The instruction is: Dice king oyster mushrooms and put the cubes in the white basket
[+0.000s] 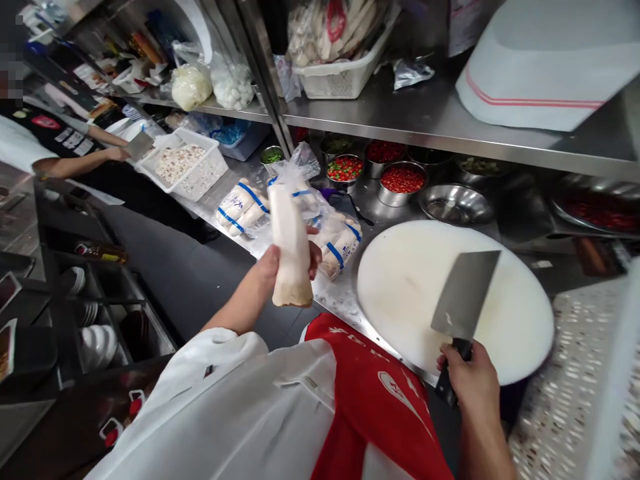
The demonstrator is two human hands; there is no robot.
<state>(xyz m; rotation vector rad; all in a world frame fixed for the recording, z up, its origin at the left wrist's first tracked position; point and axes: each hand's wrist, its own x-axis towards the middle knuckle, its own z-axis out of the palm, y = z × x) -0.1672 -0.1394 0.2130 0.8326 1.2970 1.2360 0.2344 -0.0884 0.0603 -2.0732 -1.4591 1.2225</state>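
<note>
A thick white mushroom stem (pixel 291 243) stands nearly upright in my left hand (pixel 269 263), its brownish cut end downward. My fingers wrap around it from behind. Lower right, my right hand (pixel 470 370) is closed on the black handle of a cleaver (pixel 463 293). The broad blade points up and away over the round white cutting board (pixel 400 287). Between my left hand and the board lies a plastic pack of white mushrooms with blue tape (pixel 341 241). Another taped pack (pixel 243 207) rests on the counter farther left.
Metal bowls of chopped red peppers (pixel 402 180) stand behind the board, under a steel shelf (pixel 425 110). A white basket of diced pieces (pixel 200 175) sits at the counter's left. Near it, a person's hand (pixel 117 154) holds a blade. A perforated white basket (pixel 570 373) is at right.
</note>
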